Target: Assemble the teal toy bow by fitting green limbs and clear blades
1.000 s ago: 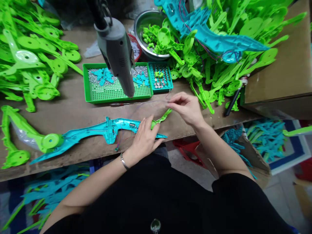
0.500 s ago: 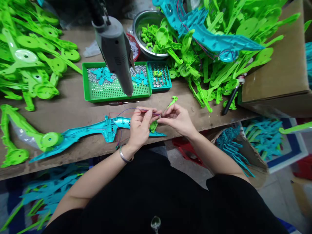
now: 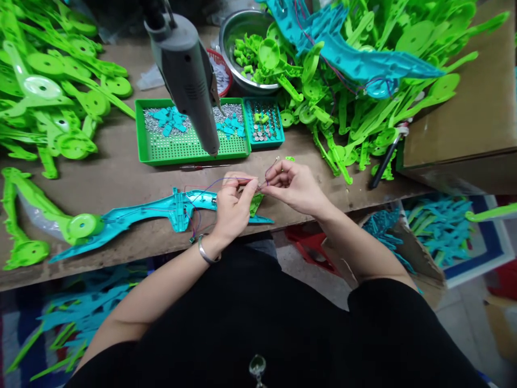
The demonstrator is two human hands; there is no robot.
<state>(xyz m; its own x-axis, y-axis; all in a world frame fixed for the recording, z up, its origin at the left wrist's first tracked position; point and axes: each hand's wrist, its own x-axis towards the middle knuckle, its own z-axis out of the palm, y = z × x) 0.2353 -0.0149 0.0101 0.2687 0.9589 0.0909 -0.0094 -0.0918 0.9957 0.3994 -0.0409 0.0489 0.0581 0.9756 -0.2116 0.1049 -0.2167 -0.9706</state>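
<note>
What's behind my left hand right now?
Behind your left hand runs the turquoise bow-shaped plastic part; its pointed tip emerges to the right, near a bright green plastic piece. The stretch your hand covers is hidden, so I can't say what sits there.

No words, letters, numbers, labels or signs can be read anywhere here.
</note>
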